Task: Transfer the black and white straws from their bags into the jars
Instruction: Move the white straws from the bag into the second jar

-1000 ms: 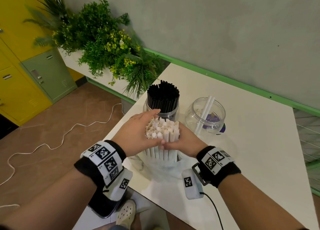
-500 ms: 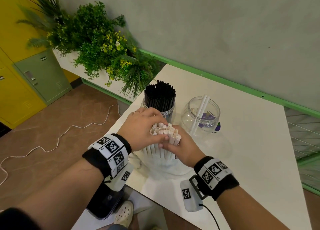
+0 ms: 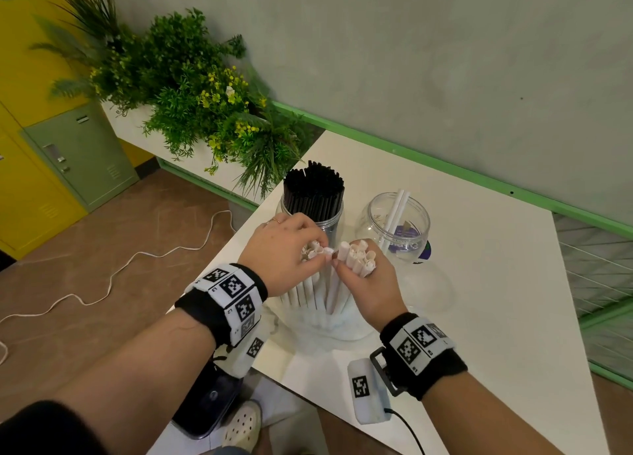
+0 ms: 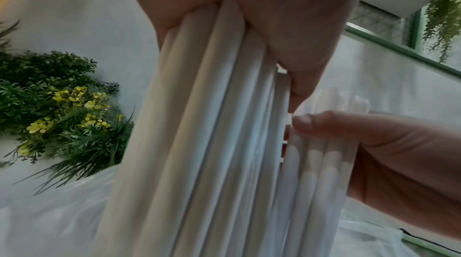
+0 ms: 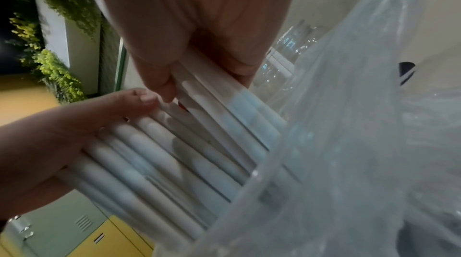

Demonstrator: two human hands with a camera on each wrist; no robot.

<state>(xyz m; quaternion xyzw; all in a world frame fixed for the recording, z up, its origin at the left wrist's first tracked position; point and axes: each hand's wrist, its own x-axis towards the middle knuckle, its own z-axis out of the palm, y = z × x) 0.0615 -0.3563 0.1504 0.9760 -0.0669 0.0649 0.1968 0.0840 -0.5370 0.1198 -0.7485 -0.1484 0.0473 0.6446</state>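
Observation:
White straws [image 3: 310, 288] stand upright in a clear plastic bag [image 3: 325, 321] on the white table [image 3: 479, 300]. My left hand [image 3: 291, 249] grips one part of the bundle [image 4: 199, 123]. My right hand [image 3: 363, 276] grips a smaller bunch [image 3: 359, 259], tilted to the right and split off from the rest. In the right wrist view the straws [image 5: 199, 143] run down into the bag [image 5: 349, 162]. Behind stands a clear jar packed with black straws [image 3: 313, 191]. To its right a second clear jar [image 3: 397, 228] holds two white straws [image 3: 395, 211].
A planter with green plants and yellow flowers [image 3: 191, 95] stands off the table's far left corner. Yellow and green lockers [image 3: 68, 153] line the left side. A white cable [image 3: 120, 269] lies on the brown floor. The grey wall with green trim [image 3: 445, 160] runs behind the table.
The single bundle of white straws has been parted: my right hand has drawn a small bunch to the right, while my left hand has closed round the rest.

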